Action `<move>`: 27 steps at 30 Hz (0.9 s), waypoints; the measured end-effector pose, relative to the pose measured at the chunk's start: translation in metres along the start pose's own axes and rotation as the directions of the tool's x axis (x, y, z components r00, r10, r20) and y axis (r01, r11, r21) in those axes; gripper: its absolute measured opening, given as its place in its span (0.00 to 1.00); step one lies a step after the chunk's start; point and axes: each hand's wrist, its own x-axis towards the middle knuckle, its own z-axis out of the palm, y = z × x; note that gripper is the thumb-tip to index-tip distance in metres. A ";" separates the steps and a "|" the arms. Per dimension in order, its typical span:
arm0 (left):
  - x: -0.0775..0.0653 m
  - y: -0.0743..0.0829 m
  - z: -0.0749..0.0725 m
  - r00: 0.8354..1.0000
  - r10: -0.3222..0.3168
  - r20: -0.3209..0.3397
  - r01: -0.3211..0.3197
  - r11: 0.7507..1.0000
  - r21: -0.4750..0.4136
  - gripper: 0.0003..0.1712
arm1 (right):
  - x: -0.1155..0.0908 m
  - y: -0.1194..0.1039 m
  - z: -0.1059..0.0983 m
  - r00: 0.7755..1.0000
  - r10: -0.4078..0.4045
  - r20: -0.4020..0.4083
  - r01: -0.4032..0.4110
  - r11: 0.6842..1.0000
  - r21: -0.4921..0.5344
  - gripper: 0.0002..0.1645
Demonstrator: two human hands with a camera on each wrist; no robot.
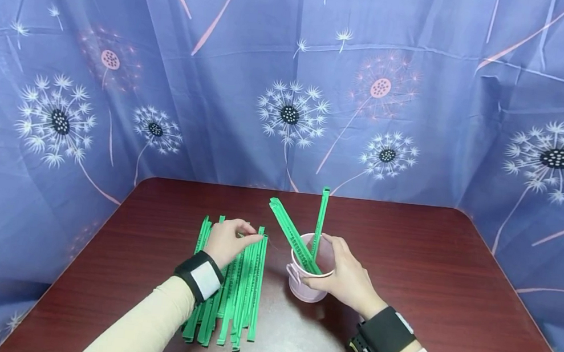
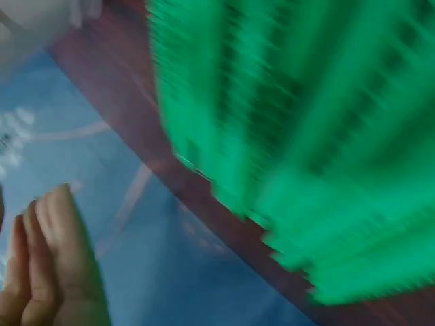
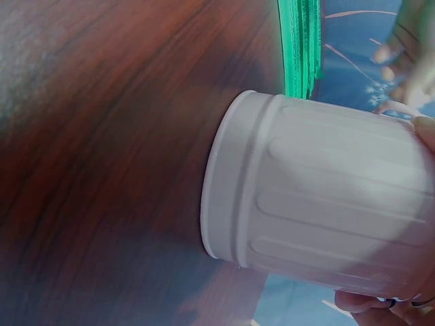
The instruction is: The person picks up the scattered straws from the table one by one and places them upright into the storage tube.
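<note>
Many long, slim green packets with dark print, like wrapped straws (image 1: 241, 292), lie side by side on the table. Above their far ends is my left hand (image 1: 227, 242), thumb and fingers reaching forward; no packet shows between them. In the left wrist view its fingers (image 2: 64, 255) look fairly straight, apart from the blurred packets (image 2: 272, 122). My right hand (image 1: 349, 275) grips a small pale pink bucket (image 1: 305, 290) by its rim, thumb at the near side. A few green packets (image 1: 293, 234) lean inside it. The bucket's ribbed wall (image 3: 333, 197) fills the right wrist view.
The dark red-brown wooden table (image 1: 436, 284) has rounded far corners. A blue cloth with dandelion prints (image 1: 296, 40) hangs behind and beside it. A small handle (image 1: 293, 272) hangs at the bucket's left side. Both wrists wear black straps.
</note>
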 end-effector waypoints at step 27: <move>0.006 -0.089 -0.048 0.943 -0.328 0.051 0.300 0.908 0.294 0.14 | 0.000 0.002 -0.001 1.000 -0.020 -0.008 0.020 1.000 0.011 0.61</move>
